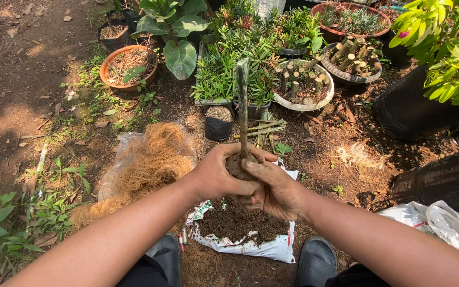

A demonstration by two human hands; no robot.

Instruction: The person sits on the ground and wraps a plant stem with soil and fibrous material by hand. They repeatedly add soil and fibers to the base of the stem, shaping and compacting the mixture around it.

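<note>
Shoes first, since they're closest to the lens: two dark shoes at the bottom centre of the frame, and between them an opened white sack of dark soil lying flat on the ground

Only one view to go on here, the head camera, so I'm reading everything off that. Dead centre of the frame both hands meet around a ball of soil at the foot of a stem cutting. My read: left hand wraps the ball from the left side, fingers curled shut on it, and right hand cups it from below and the right, also closed on it. Both are equally near, basically touching each other

The bit that matters is the axis: the cutting stands nearly upright, running from the hands straight toward the upper middle of the frame, top end cut off flat. So the long axis points up and away from the palms, and the ball hangs right above the sack

Left of centre there's a heap of brown coconut fibre on clear plastic, just beside the left forearm. More cut stems lie on the dirt above the hands, next to a small black grow bag
</note>
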